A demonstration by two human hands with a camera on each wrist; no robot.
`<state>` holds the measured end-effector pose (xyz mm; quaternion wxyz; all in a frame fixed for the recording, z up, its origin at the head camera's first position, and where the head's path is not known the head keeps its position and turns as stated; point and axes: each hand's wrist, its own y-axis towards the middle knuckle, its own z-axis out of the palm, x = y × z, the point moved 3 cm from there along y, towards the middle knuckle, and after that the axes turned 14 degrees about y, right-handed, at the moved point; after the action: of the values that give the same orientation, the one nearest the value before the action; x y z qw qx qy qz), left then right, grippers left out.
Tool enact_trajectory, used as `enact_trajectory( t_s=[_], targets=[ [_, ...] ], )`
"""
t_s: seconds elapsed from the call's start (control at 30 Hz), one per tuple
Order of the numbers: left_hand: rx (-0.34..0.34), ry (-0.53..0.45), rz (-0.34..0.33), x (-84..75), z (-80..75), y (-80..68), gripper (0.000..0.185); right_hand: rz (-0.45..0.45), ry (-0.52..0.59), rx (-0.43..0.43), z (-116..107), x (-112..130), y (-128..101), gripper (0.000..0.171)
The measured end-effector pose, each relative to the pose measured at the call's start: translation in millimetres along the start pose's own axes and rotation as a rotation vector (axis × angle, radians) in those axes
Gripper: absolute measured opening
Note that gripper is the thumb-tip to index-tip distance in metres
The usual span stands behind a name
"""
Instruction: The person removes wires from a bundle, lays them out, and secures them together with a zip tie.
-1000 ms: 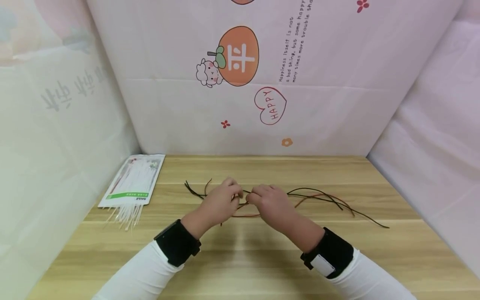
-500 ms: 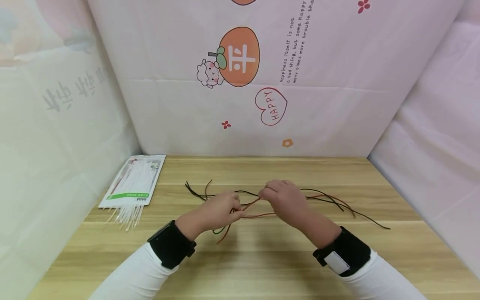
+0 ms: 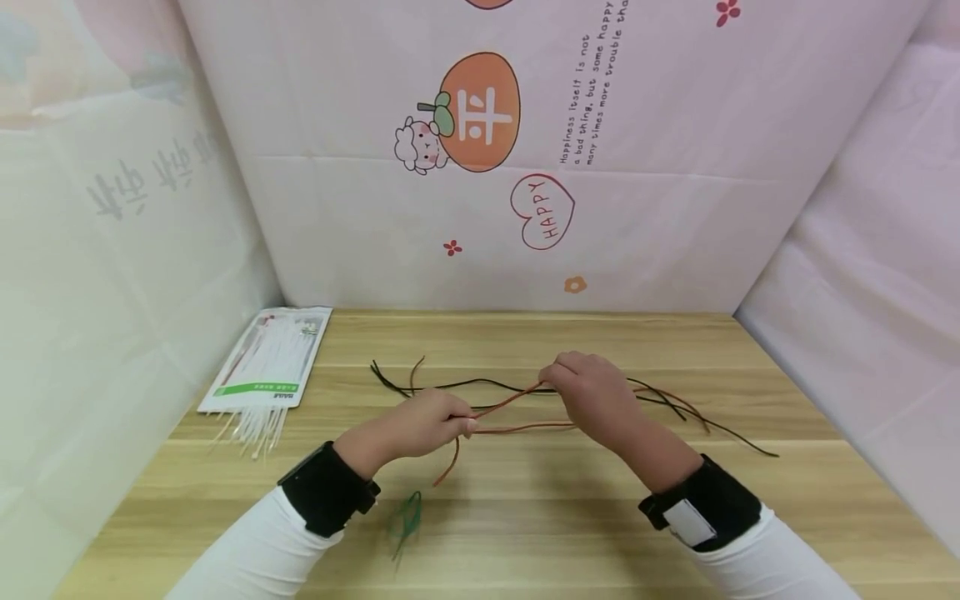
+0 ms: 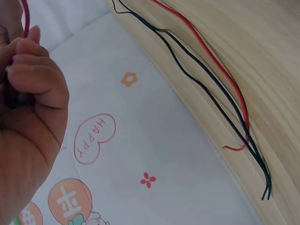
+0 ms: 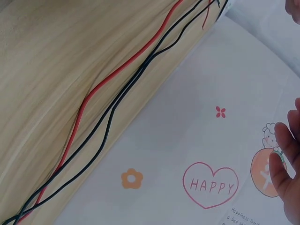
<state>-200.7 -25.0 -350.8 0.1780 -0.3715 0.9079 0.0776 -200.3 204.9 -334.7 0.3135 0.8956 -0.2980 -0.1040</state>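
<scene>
My left hand (image 3: 427, 421) pinches a red wire (image 3: 510, 400) between thumb and fingers, and its loose end hangs below the hand. From there the wire slopes up to my right hand (image 3: 592, 396), whose fingertips hold it. A second red wire (image 3: 525, 428) and thin black wires (image 3: 487, 382) run across the table beneath the hands. Left of my left hand's hanging wire end, a blurred green loop of wire (image 3: 408, 521) is apart from both hands. In the right wrist view, only some fingers (image 5: 279, 180) show; the pinch is out of view.
A white packet (image 3: 262, 358) with a green band lies at the back left, several white cable ties (image 3: 257, 429) sticking out of it. Printed cloth (image 3: 637, 250) walls in the wooden table (image 3: 525, 533) at the back and both sides.
My right hand has moved right and away from me with the red wire. My left hand has shifted left and slightly nearer. The green wire has left my left hand, dropping toward me.
</scene>
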Motion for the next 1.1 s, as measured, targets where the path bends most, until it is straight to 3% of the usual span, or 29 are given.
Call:
enact_trajectory(
  t_s=[0.23,0.43,0.5,0.77,0.87,0.93,1.1],
  targets=[
    [0.006,-0.058,-0.05,8.3,-5.0,-6.7,0.02,0.014,0.013,0.0,-4,-4,-8,0.02],
    [-0.072,-0.161,-0.236,21.8,-5.7,-10.3,0.019,0.032,0.008,-0.021,-8,-11,-15,0.019],
    [-0.098,-0.175,-0.269,24.1,-7.1,-12.9,0.018,0.03,-0.002,-0.028,-10,-13,-17,0.019],
    [-0.138,-0.053,-0.228,33.7,-17.8,-19.8,0.019,0.027,0.005,-0.044,-20,-28,-23,0.024],
    [-0.142,-0.043,-0.231,35.8,-21.2,-21.6,0.02,0.04,-0.004,-0.068,-21,-33,-27,0.019],
    [-0.146,-0.032,-0.237,37.7,-22.8,-23.1,0.018,0.048,-0.013,-0.084,-23,-36,-29,0.004],
    [-0.139,-0.006,-0.239,42.7,-23.6,-27.5,0.015,0.06,-0.026,-0.096,-28,-42,-33,0.049]
  ],
)
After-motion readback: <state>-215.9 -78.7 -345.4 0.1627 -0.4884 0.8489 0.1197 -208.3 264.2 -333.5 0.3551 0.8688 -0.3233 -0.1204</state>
